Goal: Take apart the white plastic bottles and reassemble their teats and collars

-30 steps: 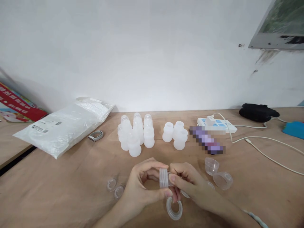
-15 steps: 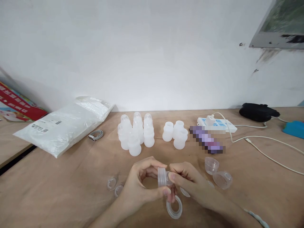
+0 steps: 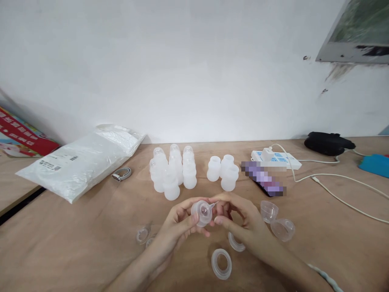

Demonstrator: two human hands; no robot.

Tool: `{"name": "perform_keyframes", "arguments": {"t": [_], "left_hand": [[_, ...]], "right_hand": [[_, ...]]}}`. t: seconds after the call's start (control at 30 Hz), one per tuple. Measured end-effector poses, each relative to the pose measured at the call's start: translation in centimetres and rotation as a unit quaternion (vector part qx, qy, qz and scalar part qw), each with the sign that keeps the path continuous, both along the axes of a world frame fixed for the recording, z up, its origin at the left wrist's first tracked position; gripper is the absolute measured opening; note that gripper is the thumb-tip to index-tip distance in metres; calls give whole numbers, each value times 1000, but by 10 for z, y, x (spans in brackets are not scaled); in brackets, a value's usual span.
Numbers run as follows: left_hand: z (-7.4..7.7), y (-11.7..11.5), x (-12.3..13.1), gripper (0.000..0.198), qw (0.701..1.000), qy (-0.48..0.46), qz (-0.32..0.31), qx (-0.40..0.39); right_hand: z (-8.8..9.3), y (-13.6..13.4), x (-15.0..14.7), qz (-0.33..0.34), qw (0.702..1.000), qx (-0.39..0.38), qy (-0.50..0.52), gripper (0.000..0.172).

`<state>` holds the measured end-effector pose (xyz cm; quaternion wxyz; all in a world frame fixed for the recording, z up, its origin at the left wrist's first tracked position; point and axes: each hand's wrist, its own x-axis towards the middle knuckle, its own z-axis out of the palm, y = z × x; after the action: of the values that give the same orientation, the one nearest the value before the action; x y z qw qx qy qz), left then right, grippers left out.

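from where i stand, the left hand (image 3: 185, 221) has the clear ring piece (image 3: 199, 219) gripped just below the middle of the frame, thumb laid across its near face. a thin clear tip (image 3: 212, 206) sticks out toward the right hand (image 3: 235, 215), whose fingers are bent around that spot; i can't tell whether they really pinch it or only touch it.

that tip is my worry. it looks smooth and narrow, so a hard tug could slide off the fingertips, and a sideways one might leave the piece sitting crooked. the left thumb, pressing where it does, could squash the soft-looking part or hold one edge back.

then there's the crowding. one loose ring (image 3: 221, 275) lies at lower centre, another ring (image 3: 235, 245) just under the right hand; a dropped wrist could shove either. the clear cups (image 3: 282, 230) at lower right look light enough for an elbow to roll. the open bottles (image 3: 228, 182), right of centre, stand close together, so one careless reach could topple several.
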<state>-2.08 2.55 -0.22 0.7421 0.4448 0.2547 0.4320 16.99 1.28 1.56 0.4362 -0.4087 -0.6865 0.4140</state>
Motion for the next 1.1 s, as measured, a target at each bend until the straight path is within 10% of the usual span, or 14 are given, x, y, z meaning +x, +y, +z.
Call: {"name": "perform_keyframes", "arguments": {"t": [0.33, 0.63, 0.77, 0.9, 1.1], "left_hand": [[-14, -8, 10, 46, 992, 37, -69, -95], [-14, 4, 24, 61, 996, 28, -36, -74], [-20, 28, 41, 51, 971, 180, 131, 84], [-14, 62, 64, 66, 875, 315, 200, 310], [-15, 114, 88, 84, 849, 346, 228, 327]], "right_hand": [[-13, 10, -1, 31, 994, -102, 39, 17], [-4, 18, 17, 19, 1000, 1, 2, 28], [3, 23, 32, -102, 987, 71, 103, 22], [4, 25, 40, -204, 957, 114, 173, 24], [4, 19, 37, -218, 944, 175, 177, 22]]}}
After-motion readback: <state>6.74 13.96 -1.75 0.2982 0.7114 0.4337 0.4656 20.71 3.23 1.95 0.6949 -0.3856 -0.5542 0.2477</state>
